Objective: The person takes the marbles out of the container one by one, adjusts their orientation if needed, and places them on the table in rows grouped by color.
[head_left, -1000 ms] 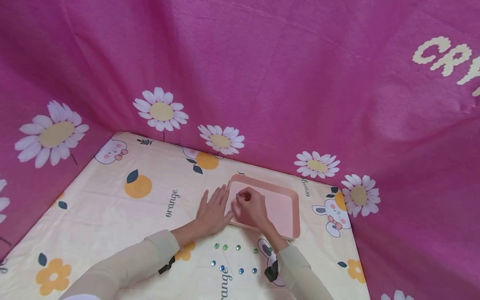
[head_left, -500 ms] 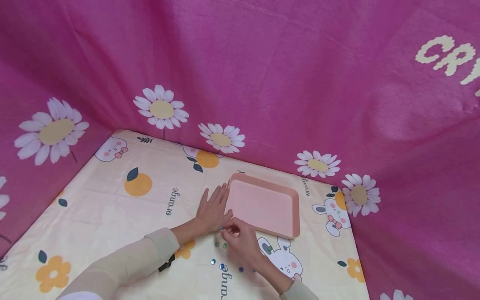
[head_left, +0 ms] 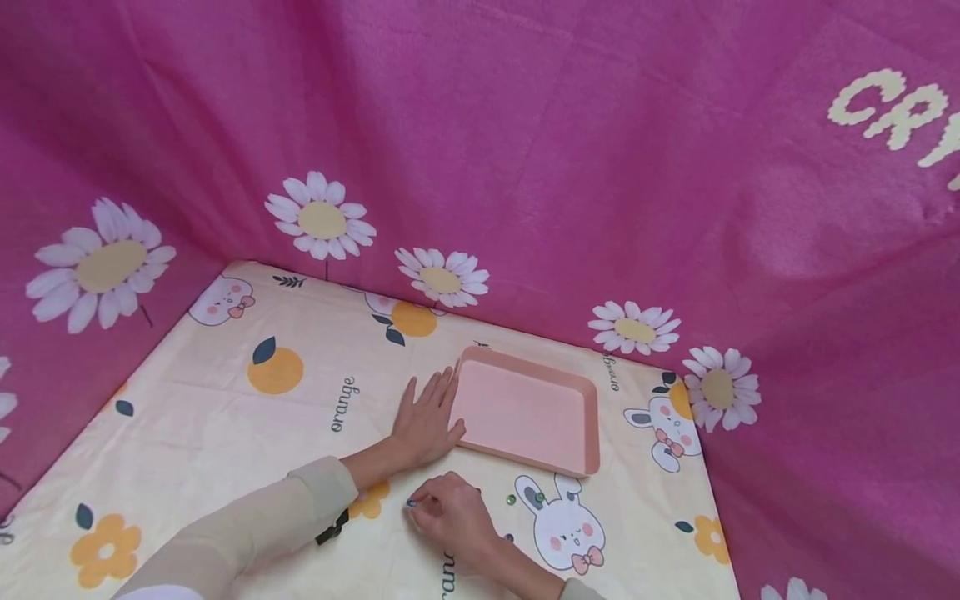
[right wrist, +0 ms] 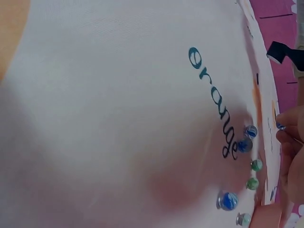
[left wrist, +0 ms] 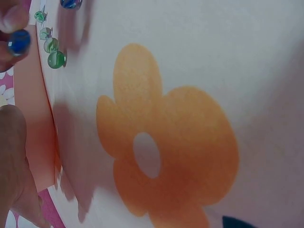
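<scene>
My right hand point(head_left: 456, 518) pinches a blue marble point(head_left: 411, 503) between thumb and fingertips, held over the cloth near me. That pinched marble point(left wrist: 19, 42) is clear in the left wrist view. Fingers spread, my left hand point(head_left: 426, 425) rests against the left side of a shallow pink tray point(head_left: 525, 417). Green marbles point(head_left: 511, 500) and blue marbles point(head_left: 509, 538) lie in front of the tray, several of them hidden under my right hand. In the right wrist view, blue marbles point(right wrist: 229, 201) and green marbles point(right wrist: 252, 184) sit on the cloth.
A cream cloth point(head_left: 300, 467) printed with rabbits, oranges and flowers covers the table. Magenta fabric point(head_left: 510, 167) with daisies hangs behind and at both sides. A black strap point(head_left: 333, 527) shows by my left sleeve.
My right hand has come from over the tray back toward me and leftward, still pinching a blue marble. My left hand has stayed at the tray's side.
</scene>
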A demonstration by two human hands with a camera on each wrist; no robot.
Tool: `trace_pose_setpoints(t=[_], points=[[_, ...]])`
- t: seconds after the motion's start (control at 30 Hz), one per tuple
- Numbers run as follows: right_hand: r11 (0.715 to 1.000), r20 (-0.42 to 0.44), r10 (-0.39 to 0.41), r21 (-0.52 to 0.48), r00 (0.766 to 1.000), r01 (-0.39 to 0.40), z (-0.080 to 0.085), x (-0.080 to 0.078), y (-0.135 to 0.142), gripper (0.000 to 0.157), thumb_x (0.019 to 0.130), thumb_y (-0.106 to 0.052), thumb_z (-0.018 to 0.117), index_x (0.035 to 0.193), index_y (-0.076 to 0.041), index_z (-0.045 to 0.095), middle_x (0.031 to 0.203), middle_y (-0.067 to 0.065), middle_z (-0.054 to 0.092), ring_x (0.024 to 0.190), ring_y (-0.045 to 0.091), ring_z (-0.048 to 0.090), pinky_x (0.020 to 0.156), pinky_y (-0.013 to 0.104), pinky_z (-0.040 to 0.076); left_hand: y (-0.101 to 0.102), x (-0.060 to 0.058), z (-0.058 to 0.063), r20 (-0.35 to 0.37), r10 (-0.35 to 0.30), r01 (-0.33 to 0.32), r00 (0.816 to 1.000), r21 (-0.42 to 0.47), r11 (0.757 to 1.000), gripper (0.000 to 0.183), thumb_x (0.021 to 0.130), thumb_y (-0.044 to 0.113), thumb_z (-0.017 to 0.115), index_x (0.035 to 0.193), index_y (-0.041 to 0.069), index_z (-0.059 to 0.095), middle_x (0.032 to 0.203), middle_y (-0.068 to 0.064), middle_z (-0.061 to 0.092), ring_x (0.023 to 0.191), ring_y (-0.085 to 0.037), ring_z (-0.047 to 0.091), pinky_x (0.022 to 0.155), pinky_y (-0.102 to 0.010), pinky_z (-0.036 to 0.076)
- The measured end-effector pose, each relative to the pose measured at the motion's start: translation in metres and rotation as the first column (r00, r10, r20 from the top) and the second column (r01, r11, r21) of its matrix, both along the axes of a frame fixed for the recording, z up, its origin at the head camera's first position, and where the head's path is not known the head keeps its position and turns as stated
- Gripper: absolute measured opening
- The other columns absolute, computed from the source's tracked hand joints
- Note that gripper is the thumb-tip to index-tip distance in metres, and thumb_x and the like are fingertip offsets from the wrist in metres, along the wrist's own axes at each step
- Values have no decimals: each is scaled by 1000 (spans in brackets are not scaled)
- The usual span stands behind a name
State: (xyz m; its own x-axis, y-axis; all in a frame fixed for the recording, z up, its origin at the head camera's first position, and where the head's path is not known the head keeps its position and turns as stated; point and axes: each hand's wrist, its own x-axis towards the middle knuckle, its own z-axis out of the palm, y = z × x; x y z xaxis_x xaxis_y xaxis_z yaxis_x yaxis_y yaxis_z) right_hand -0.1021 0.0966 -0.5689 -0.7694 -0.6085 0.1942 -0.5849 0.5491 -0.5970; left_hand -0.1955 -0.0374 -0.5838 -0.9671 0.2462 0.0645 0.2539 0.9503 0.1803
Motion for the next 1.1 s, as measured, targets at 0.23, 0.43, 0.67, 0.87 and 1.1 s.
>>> trace_pose_setpoints(t=[0.23, 0.43, 0.67, 0.87, 1.1], points=[[996, -79, 27, 90, 997, -20, -4, 2, -6, 6, 82, -17, 79, 87, -20, 78, 81, -18, 68, 77, -3, 50, 66, 9, 38, 0, 1, 1, -6, 1, -1, 1000, 2, 1000, 76, 99, 50, 44, 157, 3, 27, 164, -12, 19, 149, -29, 22, 116, -59, 13], [991, -162, 49, 129, 986, -28, -7, 3, -7, 8, 80, -16, 80, 85, -21, 78, 79, -17, 70, 75, -1, 50, 70, 12, 40, 0, 1, 0, 4, 0, 0, 1000, -9, 1000, 77, 99, 50, 43, 157, 4, 25, 165, -12, 18, 149, -29, 20, 116, -59, 13], [987, -156, 59, 154, 986, -34, -9, 3, -8, 7, 79, -17, 78, 84, -22, 78, 78, -19, 67, 75, -2, 48, 71, 17, 39, 1, 1, 0, -1, 6, -6, 1000, -7, 1000, 77, 99, 50, 45, 157, 4, 26, 164, -12, 19, 149, -29, 22, 116, -59, 14], [984, -206, 96, 169, 974, -61, -13, 4, -7, 6, 79, -16, 78, 81, -21, 75, 88, -17, 67, 79, 1, 51, 71, 17, 38, 1, 0, 0, -3, 7, -7, 1000, -7, 1000, 77, 99, 50, 45, 157, 4, 26, 164, -12, 20, 148, -29, 22, 116, -59, 14], [986, -239, 109, 153, 965, -73, -16, 4, -7, 8, 78, -15, 78, 81, -20, 74, 91, -15, 66, 80, 3, 51, 70, 16, 37, 1, 1, 0, -6, 8, -8, 1000, 1, 1000, 77, 98, 50, 46, 157, 4, 27, 164, -12, 20, 148, -29, 22, 116, -59, 13]])
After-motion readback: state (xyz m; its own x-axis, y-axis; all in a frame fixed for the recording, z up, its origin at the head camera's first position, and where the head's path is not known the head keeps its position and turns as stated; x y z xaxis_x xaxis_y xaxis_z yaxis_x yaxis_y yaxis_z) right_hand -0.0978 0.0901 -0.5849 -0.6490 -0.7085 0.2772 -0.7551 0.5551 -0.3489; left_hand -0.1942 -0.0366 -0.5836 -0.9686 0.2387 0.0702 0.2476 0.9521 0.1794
